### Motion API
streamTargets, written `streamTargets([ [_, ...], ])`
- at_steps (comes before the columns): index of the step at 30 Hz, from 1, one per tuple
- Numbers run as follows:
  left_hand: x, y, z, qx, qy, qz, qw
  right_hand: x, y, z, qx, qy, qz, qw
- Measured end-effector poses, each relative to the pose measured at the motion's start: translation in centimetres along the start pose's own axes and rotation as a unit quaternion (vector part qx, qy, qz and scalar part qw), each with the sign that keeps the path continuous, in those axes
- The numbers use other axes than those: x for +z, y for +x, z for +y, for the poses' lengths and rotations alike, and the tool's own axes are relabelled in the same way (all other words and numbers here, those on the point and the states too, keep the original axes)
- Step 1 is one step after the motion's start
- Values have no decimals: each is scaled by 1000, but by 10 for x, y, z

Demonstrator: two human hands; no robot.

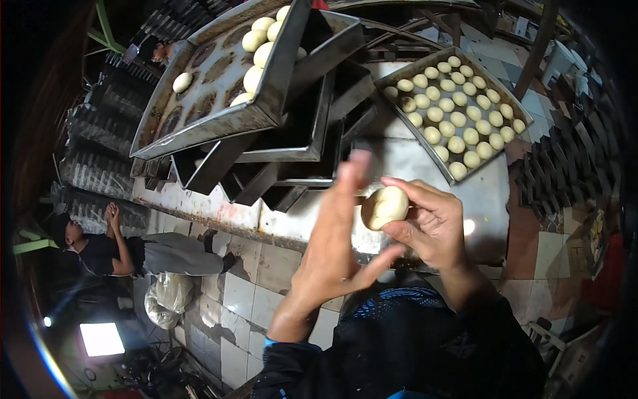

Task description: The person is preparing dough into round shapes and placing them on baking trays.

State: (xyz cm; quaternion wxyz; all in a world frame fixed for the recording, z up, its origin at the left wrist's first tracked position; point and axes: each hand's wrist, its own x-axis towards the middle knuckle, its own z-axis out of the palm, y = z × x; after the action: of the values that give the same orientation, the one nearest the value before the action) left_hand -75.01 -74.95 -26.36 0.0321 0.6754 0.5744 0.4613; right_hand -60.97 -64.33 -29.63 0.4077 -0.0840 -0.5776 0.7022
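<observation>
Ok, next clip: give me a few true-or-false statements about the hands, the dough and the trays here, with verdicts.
1. The right hand holds a pale dough ball in its fingers. True.
2. The left hand grips a rolling pin. False: it is open and flat, fingers raised beside the dough ball, holding nothing.
3. The tray on the right holds rows of small dough balls. True.
4. The tilted tray at upper left is packed full of dough. False: only some balls lie along one side and one sits alone; most of its spots are bare.
5. A person lies on the floor at the left. True.
</observation>
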Motion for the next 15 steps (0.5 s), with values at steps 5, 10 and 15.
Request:
streamTargets([
  [5,25,-65,11,-198,-319,140,916,14,-37,3,-222,-239,-117,938],
  [10,33,-151,51,-160,-52,271,948,67,-80,22,-260,-215,-63,939],
  [15,-1,-221,64,-201,-267,178,926,156,-150,74,-220,-145,7,965],
])
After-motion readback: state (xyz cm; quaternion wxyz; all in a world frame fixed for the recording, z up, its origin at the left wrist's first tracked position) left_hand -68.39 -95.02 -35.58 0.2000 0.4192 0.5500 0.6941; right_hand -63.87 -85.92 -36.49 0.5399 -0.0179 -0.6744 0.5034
